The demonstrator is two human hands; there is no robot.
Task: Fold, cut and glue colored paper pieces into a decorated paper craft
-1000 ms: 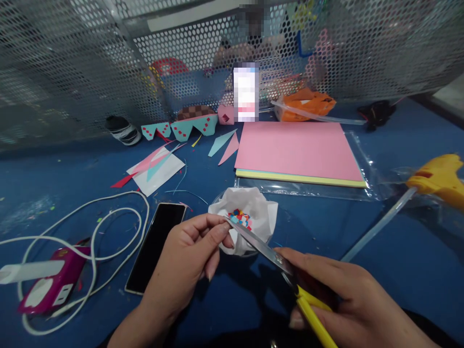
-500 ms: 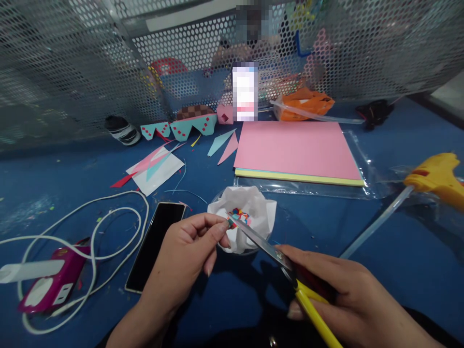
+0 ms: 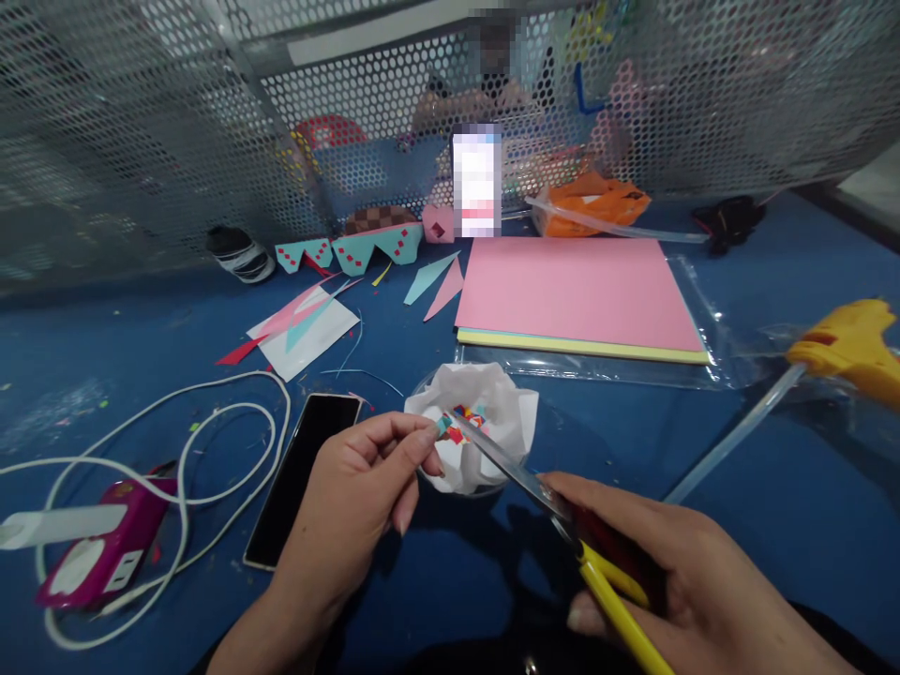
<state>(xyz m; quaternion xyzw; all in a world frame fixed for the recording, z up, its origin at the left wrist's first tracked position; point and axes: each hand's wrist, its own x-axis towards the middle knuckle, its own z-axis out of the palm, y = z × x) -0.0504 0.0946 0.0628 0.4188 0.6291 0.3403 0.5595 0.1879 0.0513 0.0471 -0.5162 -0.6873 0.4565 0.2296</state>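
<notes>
My left hand pinches a small teal paper piece at the left side of a bowl lined with white paper. Small red, orange, blue and white paper bits lie inside the bowl. My right hand is closed round the handles of scissors with yellow handles. The blades point up and left over the bowl, their tips just right of the teal piece and apart from it.
Left of my left hand lie a black phone, a white cable and a magenta device. Pink sheets lie behind the bowl. A yellow glue gun rests at the right. Perforated metal stands behind.
The scissors have moved slightly right and down, away from my left fingertips. More of the teal piece now shows in my left hand.
</notes>
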